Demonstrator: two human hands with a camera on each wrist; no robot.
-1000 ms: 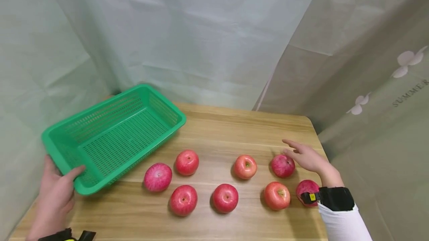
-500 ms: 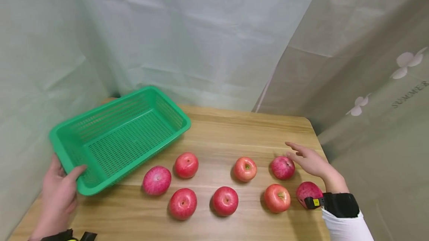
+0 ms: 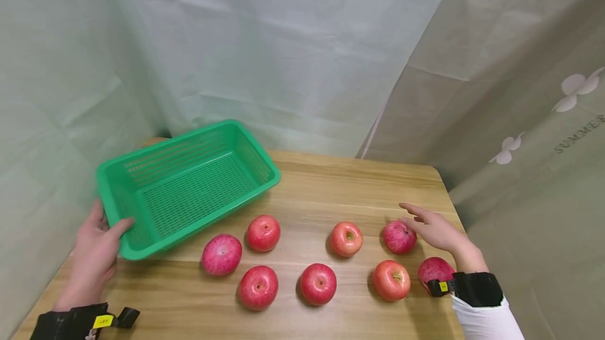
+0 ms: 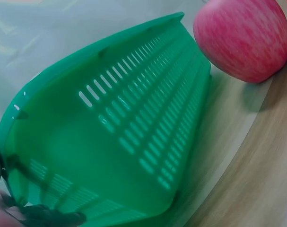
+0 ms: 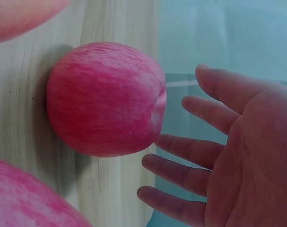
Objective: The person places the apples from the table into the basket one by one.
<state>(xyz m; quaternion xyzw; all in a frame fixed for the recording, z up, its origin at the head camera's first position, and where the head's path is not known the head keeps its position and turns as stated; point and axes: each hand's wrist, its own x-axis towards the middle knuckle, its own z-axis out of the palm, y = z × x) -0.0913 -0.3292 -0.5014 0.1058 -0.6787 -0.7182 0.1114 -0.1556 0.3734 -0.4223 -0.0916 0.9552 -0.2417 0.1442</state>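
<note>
A green perforated plastic basket (image 3: 198, 187) with nothing in it is at the left of the table. My left hand (image 3: 96, 248) grips its near left end, thumb over the rim and fingers outside. The left wrist view shows the slotted basket side (image 4: 100, 123) close up, with an apple (image 4: 245, 38) beside it. At the right, my right hand (image 3: 435, 230) hovers just over a dark red apple (image 3: 399, 236). In the right wrist view the fingers of that hand (image 5: 247, 156) are spread and relaxed, beside the apple (image 5: 105, 99) and holding nothing.
Several more red apples lie about the wooden table (image 3: 331, 177): one (image 3: 221, 255) beside the basket, one (image 3: 346, 238) near the middle, another (image 3: 435, 271) under the right wrist. Pale curtains (image 3: 293, 56) hang behind the table and at both sides.
The basket has moved to the right with my left hand, and its near end has swung slightly away from me. My right hand has stayed nearly still, and the apples lie as before.
</note>
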